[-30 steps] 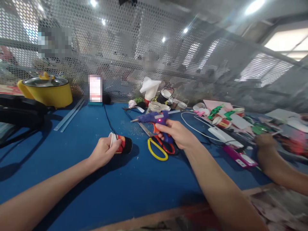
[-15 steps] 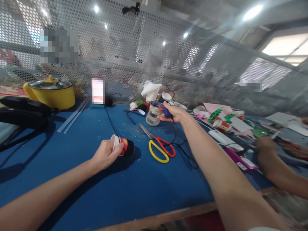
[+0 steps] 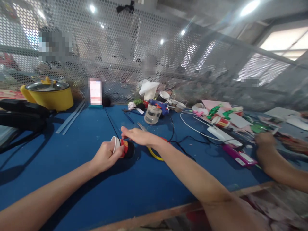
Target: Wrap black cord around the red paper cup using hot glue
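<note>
On the blue table [image 3: 72, 179], head view, centre frame: left hand [image 3: 106, 156] is clenched around a small paper cup [image 3: 121, 147] lying on its side, white rim toward 9 o'clock, dark base toward 3 o'clock. Cup rests on the table surface, probably pinned that way so its side faces up. Right hand [image 3: 138, 136] hovers just above the cup, fingers flat and spread, grasping nothing, fingertips near the cup's top side. Under the right wrist, at 3 o'clock from the cup, scissors [image 3: 154, 150] with yellow and red handles lie mostly hidden by the hand. At 1 o'clock from the cup, well apart, a blue glue gun [image 3: 157, 105] sits propped on a clear jar [image 3: 151, 115], likely to keep the hot tip off the table; its black cord [image 3: 173, 131] trails back toward the scissors. At 10 o'clock, far left edge, a yellow pot [image 3: 48, 96] with a lid. At 3 o'clock, a white cable [image 3: 192, 125], pink phone [image 3: 238, 154], paper scraps and tape rolls [image 3: 223, 117]. Far right, another person's hand [image 3: 264, 144] rests on the table among the scraps; grip cannot be told. Mesh panel [image 3: 144, 48] backs the table.
</note>
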`<state>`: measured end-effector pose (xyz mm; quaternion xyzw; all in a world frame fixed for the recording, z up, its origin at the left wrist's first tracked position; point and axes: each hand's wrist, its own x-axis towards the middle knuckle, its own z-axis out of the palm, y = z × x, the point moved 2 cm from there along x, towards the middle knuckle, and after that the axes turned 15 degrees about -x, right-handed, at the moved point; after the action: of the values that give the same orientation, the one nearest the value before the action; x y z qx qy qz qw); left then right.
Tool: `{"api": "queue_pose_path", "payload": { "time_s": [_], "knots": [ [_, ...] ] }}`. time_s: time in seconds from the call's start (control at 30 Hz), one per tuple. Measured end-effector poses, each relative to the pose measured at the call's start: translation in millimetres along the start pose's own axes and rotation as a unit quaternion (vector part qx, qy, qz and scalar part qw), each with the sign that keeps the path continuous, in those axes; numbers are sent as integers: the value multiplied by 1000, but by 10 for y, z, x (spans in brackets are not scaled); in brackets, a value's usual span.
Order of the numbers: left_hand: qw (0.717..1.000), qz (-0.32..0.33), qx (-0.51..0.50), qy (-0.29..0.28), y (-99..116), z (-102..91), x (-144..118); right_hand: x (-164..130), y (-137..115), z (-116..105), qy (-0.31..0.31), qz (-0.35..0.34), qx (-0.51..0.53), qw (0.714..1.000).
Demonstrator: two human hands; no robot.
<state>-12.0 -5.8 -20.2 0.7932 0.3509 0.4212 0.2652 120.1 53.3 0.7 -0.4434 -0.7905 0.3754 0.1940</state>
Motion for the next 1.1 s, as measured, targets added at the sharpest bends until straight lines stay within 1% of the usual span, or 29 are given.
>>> {"api": "queue_pose_path", "payload": {
  "time_s": [0.03,0.07,0.1,0.13,0.2,0.3,0.37,0.43,0.5,0.6,0.67,0.73,0.83,0.97,1.1],
  "knots": [
    [1000,13,1,-11,14,4,-8,45,-11,103,-41,9,34,999],
    [1000,21,2,-22,27,8,-15,78,-27,172,-69,15,70,995],
    [999,25,1,-30,38,10,-19,97,-46,210,-83,18,105,991],
    [999,24,-1,-36,44,11,-22,105,-66,219,-81,15,142,986],
    [999,11,-9,-42,48,12,-20,88,-93,181,-56,3,209,976],
    [998,-47,-44,-29,32,11,-10,6,-78,59,2,-8,267,964],
    [989,-108,-98,-16,15,15,-6,-73,-52,-25,47,-19,269,962],
    [971,-171,-165,-2,2,24,-5,-160,-36,-89,86,-33,250,964],
    [950,-222,-217,14,-2,36,-6,-243,-38,-125,107,-47,225,967],
    [928,-270,-256,25,5,53,-7,-333,-56,-141,135,-59,192,970],
    [920,-286,-267,24,15,63,-12,-359,-62,-143,162,-59,167,971],
    [919,-288,-268,16,26,69,-22,-363,-57,-143,188,-54,144,970],
    [927,-271,-260,1,46,73,-41,-345,-31,-140,207,-49,111,971],
    [946,-210,-246,-14,95,71,-49,-322,9,-127,206,-42,78,975],
    [968,-142,-208,-21,148,53,-41,-309,33,-96,198,-13,76,977]
  ]
}}
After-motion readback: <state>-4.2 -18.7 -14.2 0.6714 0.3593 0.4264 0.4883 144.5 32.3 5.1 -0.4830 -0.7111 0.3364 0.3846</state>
